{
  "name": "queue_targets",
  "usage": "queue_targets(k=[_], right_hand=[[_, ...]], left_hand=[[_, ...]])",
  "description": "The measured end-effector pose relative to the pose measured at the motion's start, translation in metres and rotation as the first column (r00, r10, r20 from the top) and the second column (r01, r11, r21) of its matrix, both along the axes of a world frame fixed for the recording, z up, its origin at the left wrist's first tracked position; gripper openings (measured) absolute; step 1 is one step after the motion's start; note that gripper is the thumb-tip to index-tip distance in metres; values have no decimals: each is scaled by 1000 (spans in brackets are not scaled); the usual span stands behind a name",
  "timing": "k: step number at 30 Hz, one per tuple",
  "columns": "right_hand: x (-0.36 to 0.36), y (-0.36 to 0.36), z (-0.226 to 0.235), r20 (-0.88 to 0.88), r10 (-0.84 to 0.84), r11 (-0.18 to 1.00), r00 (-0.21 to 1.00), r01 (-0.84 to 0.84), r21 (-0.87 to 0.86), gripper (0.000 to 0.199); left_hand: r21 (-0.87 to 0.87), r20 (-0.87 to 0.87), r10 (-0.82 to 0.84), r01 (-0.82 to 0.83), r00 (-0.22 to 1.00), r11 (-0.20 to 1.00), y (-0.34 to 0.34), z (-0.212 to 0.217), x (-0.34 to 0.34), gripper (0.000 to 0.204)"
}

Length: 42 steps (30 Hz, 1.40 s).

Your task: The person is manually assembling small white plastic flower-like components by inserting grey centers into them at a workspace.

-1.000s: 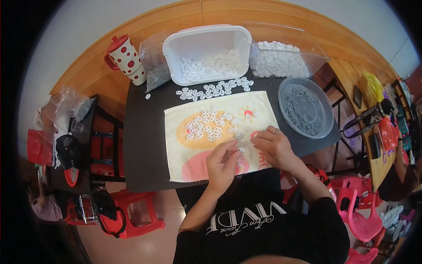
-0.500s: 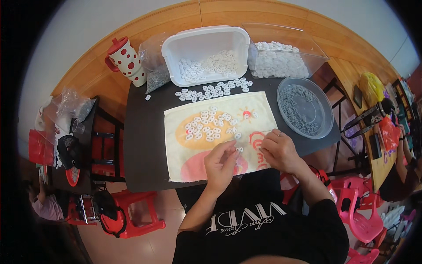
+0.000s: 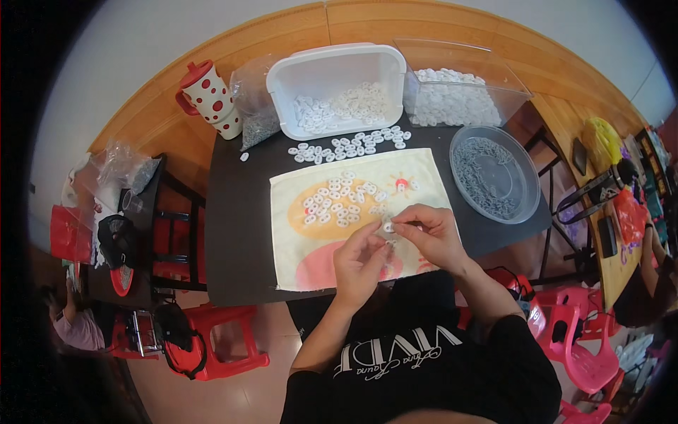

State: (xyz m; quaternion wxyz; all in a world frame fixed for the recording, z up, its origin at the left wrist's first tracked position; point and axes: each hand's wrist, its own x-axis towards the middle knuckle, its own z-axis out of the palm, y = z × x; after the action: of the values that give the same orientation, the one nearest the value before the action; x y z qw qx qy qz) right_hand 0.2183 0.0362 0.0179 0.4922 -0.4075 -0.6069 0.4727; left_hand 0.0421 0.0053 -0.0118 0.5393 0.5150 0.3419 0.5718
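Small white oval plastic piece (image 3: 388, 227) sat over cream printed cloth (image 3: 374, 166), right of centre | right hand (image 3: 435, 237), nearer, pinched it | left hand (image 3: 359, 263) curled just left, grip unclear; long axis unreadable

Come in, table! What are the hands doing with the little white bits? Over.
Left hand, right hand meeting at small white piece, exact grip unclear. Loose white pieces on cloth just beyond. No obstruction seen.
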Motion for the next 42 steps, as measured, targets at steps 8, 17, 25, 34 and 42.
queue_targets(k=[8, 17, 25, 34, 42], right_hand=[[-1, -2, 4, 83, 18, 998, 996, -23, 64, 10], [1, -2, 6, 143, 42, 995, 989, -55, 88, 11], [2, -4, 8, 201, 106, 985, 974, -130, 110, 11], [2, -3, 1, 200, 133, 988, 971, -147, 56, 10], [3, -3, -12, 465, -7, 832, 885, -253, 494, 16]], left_hand=[[0, 13, -8, 8, 1000, 1000, 0, -2, -3, 45], [36, 3, 11, -11, 1000, 999, 0, -4, -1, 41], [37, 22, 21, -22, 1000, 999, 0, -6, -1, 39], [126, -211, 123, -98, 970, 987, -3, 2, 2, 32], [479, -596, 395, -84, 699, 874, 0, 17, 4, 28]])
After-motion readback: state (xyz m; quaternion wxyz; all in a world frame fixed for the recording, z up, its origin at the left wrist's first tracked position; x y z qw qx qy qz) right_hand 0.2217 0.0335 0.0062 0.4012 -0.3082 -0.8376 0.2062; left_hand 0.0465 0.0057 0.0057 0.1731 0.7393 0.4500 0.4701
